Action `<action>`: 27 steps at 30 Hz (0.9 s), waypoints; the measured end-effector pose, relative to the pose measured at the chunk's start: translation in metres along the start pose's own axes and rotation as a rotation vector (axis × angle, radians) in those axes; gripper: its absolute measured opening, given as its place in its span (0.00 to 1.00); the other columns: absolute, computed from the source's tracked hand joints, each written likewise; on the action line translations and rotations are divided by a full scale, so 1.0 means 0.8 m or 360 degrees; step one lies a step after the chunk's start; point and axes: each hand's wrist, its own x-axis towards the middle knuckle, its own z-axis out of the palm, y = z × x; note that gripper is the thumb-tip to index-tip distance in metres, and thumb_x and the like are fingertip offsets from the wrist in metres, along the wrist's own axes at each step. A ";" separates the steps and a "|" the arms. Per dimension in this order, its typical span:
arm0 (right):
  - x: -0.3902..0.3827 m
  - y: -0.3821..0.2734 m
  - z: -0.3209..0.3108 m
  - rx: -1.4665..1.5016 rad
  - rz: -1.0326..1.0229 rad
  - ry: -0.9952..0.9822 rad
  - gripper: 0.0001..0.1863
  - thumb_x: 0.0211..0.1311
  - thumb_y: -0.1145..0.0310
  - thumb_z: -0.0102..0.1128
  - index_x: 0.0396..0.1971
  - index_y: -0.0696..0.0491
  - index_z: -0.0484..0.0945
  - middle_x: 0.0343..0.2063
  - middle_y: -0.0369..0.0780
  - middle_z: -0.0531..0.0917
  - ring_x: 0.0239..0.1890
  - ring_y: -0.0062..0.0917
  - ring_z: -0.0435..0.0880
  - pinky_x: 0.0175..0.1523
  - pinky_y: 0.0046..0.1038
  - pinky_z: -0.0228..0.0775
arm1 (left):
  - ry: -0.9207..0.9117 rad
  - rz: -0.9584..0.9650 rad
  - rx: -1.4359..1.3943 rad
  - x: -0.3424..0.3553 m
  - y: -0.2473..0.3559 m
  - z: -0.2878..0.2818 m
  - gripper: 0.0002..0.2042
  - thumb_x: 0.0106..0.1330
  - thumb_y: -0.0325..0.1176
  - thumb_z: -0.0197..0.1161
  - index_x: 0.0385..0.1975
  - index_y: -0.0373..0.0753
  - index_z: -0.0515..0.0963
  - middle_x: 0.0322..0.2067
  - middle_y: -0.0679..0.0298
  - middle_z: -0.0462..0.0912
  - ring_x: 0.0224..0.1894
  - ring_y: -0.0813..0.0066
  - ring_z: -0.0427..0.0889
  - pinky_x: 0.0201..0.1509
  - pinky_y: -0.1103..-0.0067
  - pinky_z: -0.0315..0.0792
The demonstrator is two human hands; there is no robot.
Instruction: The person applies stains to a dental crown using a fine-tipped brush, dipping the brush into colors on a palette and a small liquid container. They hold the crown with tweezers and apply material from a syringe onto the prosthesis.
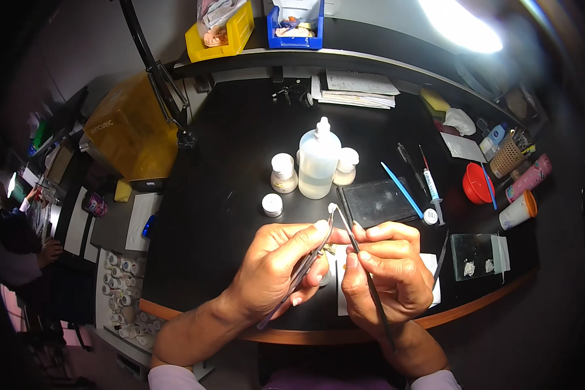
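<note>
Pinching a slender metal tool [301,270] between thumb and fingers, our left hand [281,257] sat just below the middle of the frame, and at the tool's tip was a small white piece [332,208], its outline washed out by the light. Our right hand [396,270] pinched a slim dark tool [374,292], its thin tip close beside the piece; we could not tell whether it touched. Nor could we make out whether the left tool ended in one point or two. Between our hands a brassy object [330,248] showed only in part, too small to identify. The right hand hid much of a white sheet [430,262] right of centre. Above our hands, a squeeze bottle [319,168] stood between two small jars [283,175], partly covering the right-hand one. Glare swallowed the edges of a lamp [465,27] at upper right, while at the far left another person's hand [49,252] looked dim, the body lost in shadow. A glass slab [465,247] bearing white dabs lay at lower right.
</note>
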 end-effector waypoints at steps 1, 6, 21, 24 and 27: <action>-0.001 0.000 0.001 0.0012 0.0008 0.0024 0.12 0.50 0.84 0.76 0.33 0.57 0.82 0.32 0.42 0.88 0.42 0.36 0.86 0.49 0.31 0.80 | -0.0011 -0.0013 0.0012 0.000 0.001 0.000 0.24 0.84 0.40 0.44 0.52 0.22 0.79 0.16 0.67 0.70 0.08 0.84 0.63 0.08 0.87 0.59; -0.002 -0.001 -0.001 -0.0010 0.0025 -0.0066 0.12 0.53 0.86 0.73 0.35 0.57 0.81 0.32 0.42 0.87 0.44 0.35 0.84 0.51 0.33 0.81 | 0.0009 -0.0040 0.0033 -0.001 0.003 -0.001 0.24 0.84 0.40 0.43 0.50 0.22 0.79 0.16 0.67 0.70 0.08 0.84 0.63 0.07 0.87 0.57; 0.002 -0.001 -0.007 -0.0007 0.0025 -0.0089 0.13 0.50 0.84 0.74 0.35 0.57 0.82 0.31 0.42 0.87 0.44 0.36 0.85 0.50 0.32 0.80 | 0.0017 -0.0016 0.0091 0.000 0.003 0.000 0.24 0.84 0.40 0.42 0.49 0.22 0.79 0.15 0.67 0.70 0.08 0.85 0.62 0.07 0.87 0.57; -0.003 0.001 -0.006 0.0049 0.0049 -0.0047 0.13 0.49 0.83 0.76 0.34 0.58 0.83 0.31 0.42 0.87 0.44 0.37 0.86 0.49 0.32 0.80 | 0.0032 0.0023 0.0120 0.001 0.000 0.001 0.23 0.84 0.40 0.43 0.48 0.23 0.80 0.15 0.66 0.71 0.08 0.85 0.63 0.08 0.87 0.57; -0.002 -0.001 -0.007 0.0069 0.0055 -0.0043 0.13 0.50 0.83 0.76 0.34 0.57 0.82 0.31 0.42 0.86 0.44 0.38 0.86 0.49 0.33 0.80 | 0.0085 0.0086 0.0196 0.001 -0.004 0.003 0.22 0.83 0.40 0.45 0.48 0.25 0.81 0.16 0.66 0.73 0.08 0.85 0.64 0.08 0.87 0.57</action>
